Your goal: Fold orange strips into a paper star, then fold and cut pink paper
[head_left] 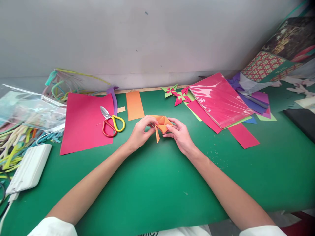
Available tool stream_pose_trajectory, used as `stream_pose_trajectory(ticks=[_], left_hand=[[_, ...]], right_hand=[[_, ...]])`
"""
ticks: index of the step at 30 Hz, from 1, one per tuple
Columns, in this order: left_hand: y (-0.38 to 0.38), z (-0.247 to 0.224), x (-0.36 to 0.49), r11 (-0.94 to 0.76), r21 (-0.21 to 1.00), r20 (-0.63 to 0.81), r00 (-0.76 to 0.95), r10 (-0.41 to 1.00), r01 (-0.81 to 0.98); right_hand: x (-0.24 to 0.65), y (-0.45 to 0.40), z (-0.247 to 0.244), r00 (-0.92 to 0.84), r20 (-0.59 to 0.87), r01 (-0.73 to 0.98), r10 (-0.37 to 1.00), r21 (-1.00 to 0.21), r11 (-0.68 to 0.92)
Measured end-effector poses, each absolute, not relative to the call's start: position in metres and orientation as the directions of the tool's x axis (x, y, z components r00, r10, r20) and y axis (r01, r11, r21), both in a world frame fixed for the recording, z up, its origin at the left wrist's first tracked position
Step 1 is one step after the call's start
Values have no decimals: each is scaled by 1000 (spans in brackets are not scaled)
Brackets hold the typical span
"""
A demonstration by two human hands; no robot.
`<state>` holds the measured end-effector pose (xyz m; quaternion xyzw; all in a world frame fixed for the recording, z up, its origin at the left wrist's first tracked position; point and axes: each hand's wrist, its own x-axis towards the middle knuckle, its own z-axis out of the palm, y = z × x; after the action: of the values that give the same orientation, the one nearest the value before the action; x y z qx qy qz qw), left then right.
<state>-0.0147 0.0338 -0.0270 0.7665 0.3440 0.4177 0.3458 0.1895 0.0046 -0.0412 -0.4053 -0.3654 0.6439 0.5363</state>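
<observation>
A folded piece of orange paper [162,121] is held above the green table, roughly mid-view, with one narrow flap pointing down toward me. My left hand [142,132] pinches its left side between thumb and fingers. On the other side, my right hand [180,134] grips the paper with the thumb on top and fingers behind and below. Parts of the folds are hidden by the fingers. Just beyond my left hand lies a flat orange strip of paper [135,105]. Scissors [109,123] with one red and one yellow handle rest on a red sheet [83,124] to the left.
Red and green paper stars [181,97] lie near the wall. A plastic-wrapped pack of red paper [220,100] sits at right over coloured sheets. A white power bank [29,167] with a cable and a heap of colourful strips [14,144] occupy the left of the green table [152,190].
</observation>
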Motion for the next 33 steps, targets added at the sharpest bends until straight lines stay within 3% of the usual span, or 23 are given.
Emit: stream_pose_trajectory(ticks=[13, 21, 27, 33], left_hand=[[27, -23, -9, -456, 807, 335, 346, 876, 374], [27, -22, -7, -406, 840, 279, 355, 892, 359], [28, -22, -9, -426, 853, 235, 507, 829, 301], [24, -25, -3, -336, 915, 197, 481, 854, 223]], right_hand=[[188, 4, -45, -149, -91, -370, 985, -918, -141], [187, 5, -44, -131, -112, -391, 985, -907, -155], [187, 2, -38, -174, -120, -419, 977, -889, -183], [188, 1, -33, -168, -125, -450, 978, -873, -188]])
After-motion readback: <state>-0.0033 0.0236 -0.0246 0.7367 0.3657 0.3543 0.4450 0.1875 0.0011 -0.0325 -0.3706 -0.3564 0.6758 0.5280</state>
